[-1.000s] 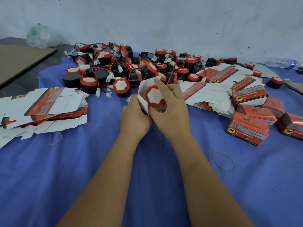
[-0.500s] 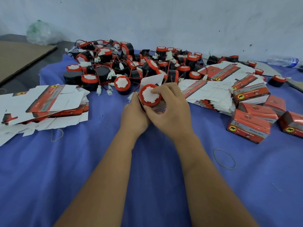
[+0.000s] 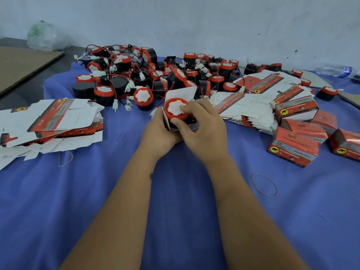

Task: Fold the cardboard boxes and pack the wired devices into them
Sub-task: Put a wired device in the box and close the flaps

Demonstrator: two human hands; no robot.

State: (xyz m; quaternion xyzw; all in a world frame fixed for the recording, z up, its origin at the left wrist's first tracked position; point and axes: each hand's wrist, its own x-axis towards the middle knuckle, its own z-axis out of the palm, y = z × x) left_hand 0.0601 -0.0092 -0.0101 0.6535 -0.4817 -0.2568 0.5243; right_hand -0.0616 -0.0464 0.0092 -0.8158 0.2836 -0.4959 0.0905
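Head view shows the right hand (image 3: 202,131) curled round a round device (image 3: 176,109) with a red rim and white face, its fingertips (image 3: 184,108) on the white face and its thumb against the red rim below. That device sits partly inside an open cardboard box (image 3: 180,92), whose white flap stands up behind it. Cupped under and around the left side of the box, the left hand (image 3: 157,133) grips it with curled fingers that are mostly hidden behind the cardboard. Both hands are held just above a blue cloth (image 3: 175,211) that covers the work surface, near its middle. Just beyond the hands lies a big heap of devices (image 3: 148,75), black-bodied with red rims, tangled in red and black wires with white plugs. To the left lies a loose stack of flat boxes (image 3: 48,121), unfolded, white sides mostly up. To the right lies another spread of flat boxes (image 3: 251,106), and past it, a group of folded boxes (image 3: 294,149), red with a yellow round mark. One rubber band (image 3: 265,185) lies on the cloth near the right forearm, and another rubber band (image 3: 65,158) lies by the left stack. At the far right edge lies a plastic bottle (image 3: 335,70); at the far left, a crumpled plastic bag (image 3: 43,38) sits against the wall.
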